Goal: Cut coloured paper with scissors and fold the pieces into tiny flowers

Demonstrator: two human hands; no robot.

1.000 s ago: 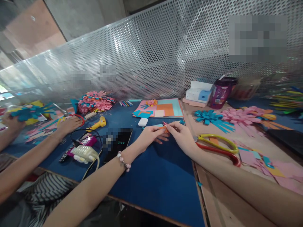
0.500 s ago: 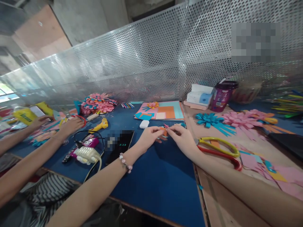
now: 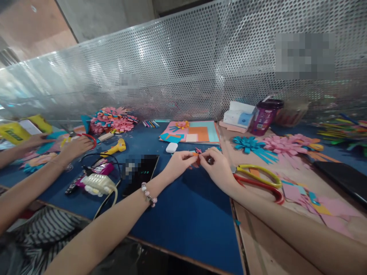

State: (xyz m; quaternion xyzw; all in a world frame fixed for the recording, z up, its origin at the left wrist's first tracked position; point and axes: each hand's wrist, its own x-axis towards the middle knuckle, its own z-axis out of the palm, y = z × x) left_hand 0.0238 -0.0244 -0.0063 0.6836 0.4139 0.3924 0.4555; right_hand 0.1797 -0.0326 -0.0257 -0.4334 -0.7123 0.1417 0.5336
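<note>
My left hand [image 3: 180,163], with a beaded bracelet [image 3: 147,194] at the wrist, pinches a small piece of orange paper [image 3: 195,155] over the blue table. Close against it, my right hand [image 3: 215,164] has its thumb and finger closed on the paper's other side. A small pink bit [image 3: 197,150] shows just above the fingertips; how it joins the paper is hidden. Behind the hands lie a white earbud case [image 3: 171,148] and a stack of coloured paper [image 3: 200,131] with cut pieces on top. Scissors with yellow and red handles [image 3: 259,172] rest beside my right wrist.
A black phone [image 3: 143,173], a power strip [image 3: 99,183] with cables and a yellow glue gun [image 3: 114,148] lie left. Blue [image 3: 249,145] and pink paper flowers [image 3: 282,146] and a purple cup [image 3: 265,118] are right. A co-worker's hand [image 3: 76,147] holds scissors at far left.
The view has shifted slightly, so the table things sit a little further left. My right fingers have curled more around the orange paper. The co-worker's scissors now point upright.
</note>
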